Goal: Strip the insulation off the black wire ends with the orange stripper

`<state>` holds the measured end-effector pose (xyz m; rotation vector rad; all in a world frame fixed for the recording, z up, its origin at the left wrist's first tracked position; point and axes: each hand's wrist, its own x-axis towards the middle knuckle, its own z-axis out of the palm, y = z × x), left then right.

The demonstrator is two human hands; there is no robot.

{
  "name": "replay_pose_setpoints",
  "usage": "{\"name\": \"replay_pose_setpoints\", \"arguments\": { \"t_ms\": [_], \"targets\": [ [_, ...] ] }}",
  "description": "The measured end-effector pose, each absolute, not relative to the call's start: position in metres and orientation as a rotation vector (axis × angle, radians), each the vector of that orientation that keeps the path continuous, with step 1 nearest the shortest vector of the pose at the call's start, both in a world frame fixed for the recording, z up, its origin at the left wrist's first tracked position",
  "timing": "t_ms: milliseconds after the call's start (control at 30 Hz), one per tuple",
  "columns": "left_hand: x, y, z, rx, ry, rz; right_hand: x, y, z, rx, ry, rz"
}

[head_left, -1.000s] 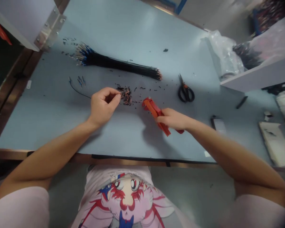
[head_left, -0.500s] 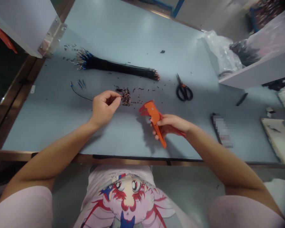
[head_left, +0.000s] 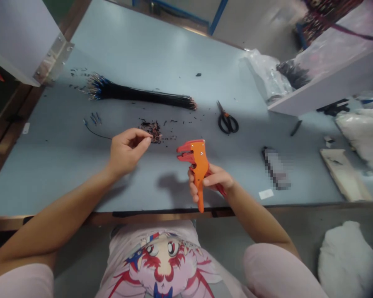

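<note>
My left hand (head_left: 127,150) pinches one end of a thin black wire (head_left: 98,135), whose other end with a blue terminal lies to the left on the table. Wrapped in my right hand (head_left: 209,182) are orange wire strippers (head_left: 199,159) with red jaws pointing left. The jaws are apart, a short way right of the left fingertips, and nothing shows between them. Beyond the left fingers is a pile of black and copper scraps (head_left: 155,131). Farther back lies a long bundle of black wires (head_left: 143,95), blue terminals at its left end and bare copper at its right.
Black-handled scissors (head_left: 227,121) lie right of the bundle. A dark, pixelated object (head_left: 276,167) and a white label (head_left: 266,194) are near the right front. Plastic bags (head_left: 269,78) stand by a white panel (head_left: 323,85). Several loose blue terminals (head_left: 95,118) lie at left.
The strippers have swung more upright and come nearer to me, their jaws now pointing left. My left hand still pinches the wire. The whole view has shifted a little.
</note>
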<state>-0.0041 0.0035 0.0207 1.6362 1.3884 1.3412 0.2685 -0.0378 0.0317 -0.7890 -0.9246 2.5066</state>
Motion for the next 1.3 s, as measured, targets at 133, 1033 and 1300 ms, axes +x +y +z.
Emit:
{"name": "replay_pose_setpoints", "arguments": {
  "t_ms": [133,1033,1300],
  "targets": [
    [-0.003,-0.004,0.024,1.779,1.306,1.341,0.265,-0.04,0.028,-0.733,-0.993,2.515],
    [0.0,-0.008,0.027,2.242,1.475,1.489,0.223,-0.011,0.032,-0.85,-1.264,2.214],
    [0.005,-0.009,0.021,2.254,1.409,1.427,0.217,-0.014,0.028,-0.808,-1.188,2.296]
  ]
}}
